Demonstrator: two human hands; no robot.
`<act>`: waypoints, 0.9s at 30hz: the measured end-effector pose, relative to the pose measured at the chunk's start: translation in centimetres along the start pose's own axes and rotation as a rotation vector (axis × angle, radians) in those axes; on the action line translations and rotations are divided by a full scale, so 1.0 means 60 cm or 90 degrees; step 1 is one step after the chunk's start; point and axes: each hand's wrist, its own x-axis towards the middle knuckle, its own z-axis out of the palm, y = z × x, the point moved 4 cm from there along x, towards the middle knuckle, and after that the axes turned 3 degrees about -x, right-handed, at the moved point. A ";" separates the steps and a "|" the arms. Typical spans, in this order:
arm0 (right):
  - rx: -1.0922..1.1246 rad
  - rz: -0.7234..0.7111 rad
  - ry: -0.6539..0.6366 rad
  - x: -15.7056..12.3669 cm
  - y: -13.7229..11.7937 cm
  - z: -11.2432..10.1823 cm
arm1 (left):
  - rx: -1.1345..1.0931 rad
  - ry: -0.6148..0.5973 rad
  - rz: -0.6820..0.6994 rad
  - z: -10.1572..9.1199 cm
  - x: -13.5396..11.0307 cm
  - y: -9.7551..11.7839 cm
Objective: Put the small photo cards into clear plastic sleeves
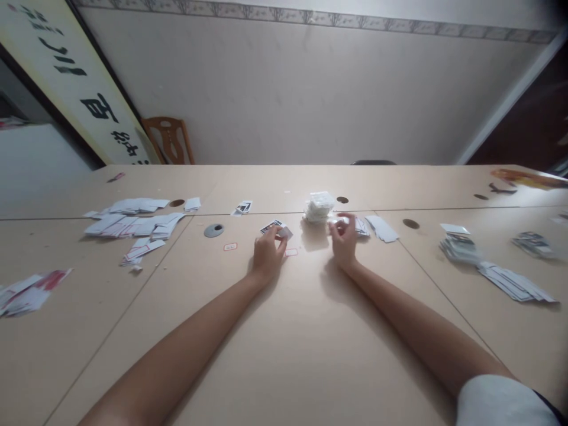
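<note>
My left hand [267, 253] rests on the worktop [284, 343], near the white bundle [318, 207] and to its left, a little closer to me. The fingers [278, 241] of this hand are closed on a small pale card [285, 232], pinched between thumb and forefinger and lifted slightly (its face is too blurred to read). A printed card [271, 226] lies flat just left of the bundle, touching or nearly touching the pale one.

My right hand [344, 239] is just to the right of the bundle and also nearer to me. Its fingers [350, 223] are curled close together around a small white piece [339, 220], which sits right beside the bundle. I cannot tell if they really grip it or only touch it.

A red-edged label [291, 252] lies in front of the bundle, between my two hands, and a second label [230, 247] lies further left of the bundle. A grey round cover [213, 231] is still further left of the bundle. Far to the left of the bundle is a loose spread of cards [133, 225]. A few white cards [382, 228] lie to the right of the bundle, beyond my right hand, and a card stack [459, 245] lies well apart on that same side.
</note>
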 end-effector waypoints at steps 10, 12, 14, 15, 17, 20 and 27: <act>0.245 0.254 -0.418 -0.074 -0.009 0.090 | 0.157 -0.007 0.189 0.001 -0.017 0.038; 0.262 0.267 -0.421 -0.071 -0.007 0.089 | 0.171 -0.014 0.236 0.004 -0.020 0.044; 0.260 0.261 -0.418 -0.071 -0.008 0.088 | 0.185 -0.023 0.272 0.007 -0.023 0.047; 0.257 0.258 -0.416 -0.072 -0.009 0.088 | 0.191 -0.025 0.286 0.008 -0.024 0.048; 0.260 0.260 -0.410 -0.072 -0.011 0.087 | 0.190 -0.019 0.306 0.008 -0.026 0.049; 0.285 0.289 -0.378 -0.069 -0.007 0.086 | 0.181 -0.006 0.336 0.006 -0.028 0.049; 0.302 0.319 -0.332 -0.064 0.010 0.087 | 0.218 0.004 0.446 0.015 -0.036 0.052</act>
